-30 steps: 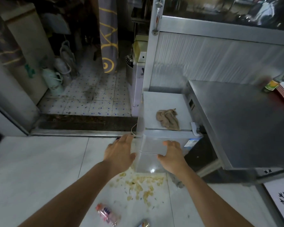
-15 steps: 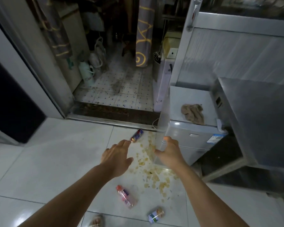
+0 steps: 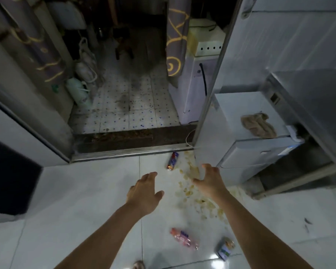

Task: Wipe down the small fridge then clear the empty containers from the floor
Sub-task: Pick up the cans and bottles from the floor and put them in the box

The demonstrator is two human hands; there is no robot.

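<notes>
The small white fridge (image 3: 246, 152) stands at the right, with a crumpled brown cloth (image 3: 258, 126) lying on its top. My right hand (image 3: 209, 181) is curled on the fridge's lower left front corner. Over the bare floor tiles to its left hovers my left hand (image 3: 144, 191), fingers spread and holding nothing. A red and blue can (image 3: 172, 161) lies by the door threshold. Nearer me lie a pink plastic bottle (image 3: 183, 238) and a green and white can (image 3: 225, 248).
Yellowish crumbs (image 3: 202, 200) are scattered on the tiles in front of the fridge. A steel table (image 3: 318, 98) stands over the fridge's right side. A metal threshold (image 3: 132, 152) leads to a dark tiled room with jugs (image 3: 78, 92) along its left wall.
My left hand has come off the fridge front and moved left over the floor. My right hand slid to the fridge's left corner. The view swung left and down, showing more containers.
</notes>
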